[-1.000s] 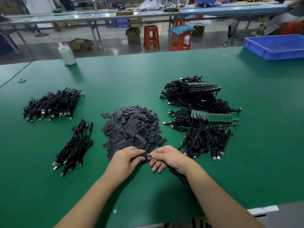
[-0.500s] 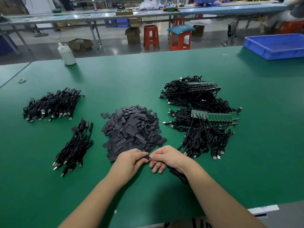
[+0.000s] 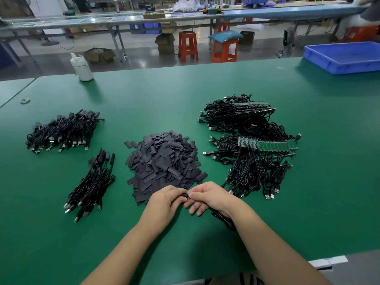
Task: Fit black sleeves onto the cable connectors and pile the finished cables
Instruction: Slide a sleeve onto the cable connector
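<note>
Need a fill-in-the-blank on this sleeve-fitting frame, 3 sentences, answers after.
1. The heap of loose black sleeves lies on a ______ table.
2. The blue tray sits at the table's far ______ corner.
3. The left hand and right hand meet just in front of the heap, and the right hand's cable trails toward the ______.

Missing words: green; right; person

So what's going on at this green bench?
A person is fitting a black sleeve onto a cable: the left hand pinches the sleeve, the right hand holds the cable end against it. Loose sleeves are heaped just beyond the hands, cables with green boards lie to the right, and two bundles of cables sit to the left.
</note>
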A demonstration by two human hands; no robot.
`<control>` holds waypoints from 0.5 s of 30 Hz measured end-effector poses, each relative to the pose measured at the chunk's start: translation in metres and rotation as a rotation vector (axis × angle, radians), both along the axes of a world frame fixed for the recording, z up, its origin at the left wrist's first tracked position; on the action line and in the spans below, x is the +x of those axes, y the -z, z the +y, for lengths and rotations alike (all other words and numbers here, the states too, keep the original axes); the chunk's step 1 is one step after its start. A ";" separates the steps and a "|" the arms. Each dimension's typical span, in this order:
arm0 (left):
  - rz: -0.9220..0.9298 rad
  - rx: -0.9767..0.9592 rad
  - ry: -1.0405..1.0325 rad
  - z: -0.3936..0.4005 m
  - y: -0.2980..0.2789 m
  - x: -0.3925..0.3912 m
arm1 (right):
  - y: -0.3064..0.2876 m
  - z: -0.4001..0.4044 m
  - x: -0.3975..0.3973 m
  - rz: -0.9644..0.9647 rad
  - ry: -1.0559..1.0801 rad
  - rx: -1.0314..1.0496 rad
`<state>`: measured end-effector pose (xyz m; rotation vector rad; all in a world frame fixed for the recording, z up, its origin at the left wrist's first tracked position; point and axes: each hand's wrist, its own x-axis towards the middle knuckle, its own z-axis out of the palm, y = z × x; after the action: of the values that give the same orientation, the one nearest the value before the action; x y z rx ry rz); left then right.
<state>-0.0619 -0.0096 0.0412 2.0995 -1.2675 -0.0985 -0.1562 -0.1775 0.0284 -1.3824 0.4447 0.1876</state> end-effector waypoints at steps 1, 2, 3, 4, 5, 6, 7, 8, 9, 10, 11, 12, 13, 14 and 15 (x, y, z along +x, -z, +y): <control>-0.002 -0.003 0.000 0.000 0.000 0.000 | 0.000 0.000 0.000 0.001 -0.001 -0.002; -0.002 -0.002 0.001 -0.001 0.000 -0.001 | -0.001 0.000 0.000 0.003 -0.004 -0.005; 0.000 -0.001 0.003 0.000 0.001 -0.001 | -0.001 0.000 0.000 0.003 -0.008 -0.007; 0.003 -0.003 0.005 0.000 0.001 -0.001 | -0.001 0.001 -0.001 0.001 -0.013 -0.009; 0.006 -0.009 0.005 0.001 0.001 -0.001 | -0.001 0.001 -0.001 -0.001 -0.017 -0.009; 0.007 -0.019 0.002 0.001 0.001 -0.001 | -0.002 0.001 -0.001 -0.004 -0.020 -0.010; 0.007 -0.034 -0.004 0.002 0.002 -0.001 | -0.001 0.001 -0.001 -0.005 -0.021 -0.010; 0.008 -0.050 -0.012 0.002 0.002 -0.002 | -0.001 0.000 -0.001 -0.005 -0.019 -0.010; 0.014 -0.066 -0.021 0.003 0.003 -0.003 | -0.001 0.000 0.000 -0.004 -0.016 -0.009; 0.024 -0.079 -0.030 0.003 0.003 -0.004 | -0.001 0.000 0.000 -0.001 -0.015 -0.010; 0.030 -0.087 -0.034 0.003 0.004 -0.004 | 0.000 -0.001 0.000 0.001 -0.017 -0.011; 0.029 -0.091 -0.031 0.003 0.004 -0.005 | 0.000 -0.001 0.000 0.002 -0.021 -0.010; 0.024 -0.091 -0.022 0.003 0.005 -0.005 | 0.001 -0.001 0.000 0.002 -0.028 -0.011; 0.019 -0.089 -0.012 0.003 0.005 -0.005 | 0.001 -0.001 0.000 0.002 -0.036 -0.016; 0.015 -0.084 -0.001 0.004 0.004 -0.004 | 0.001 -0.001 0.000 0.001 -0.047 -0.026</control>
<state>-0.0661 -0.0061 0.0368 2.0238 -1.2410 -0.0595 -0.1566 -0.1787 0.0275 -1.4190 0.4172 0.2218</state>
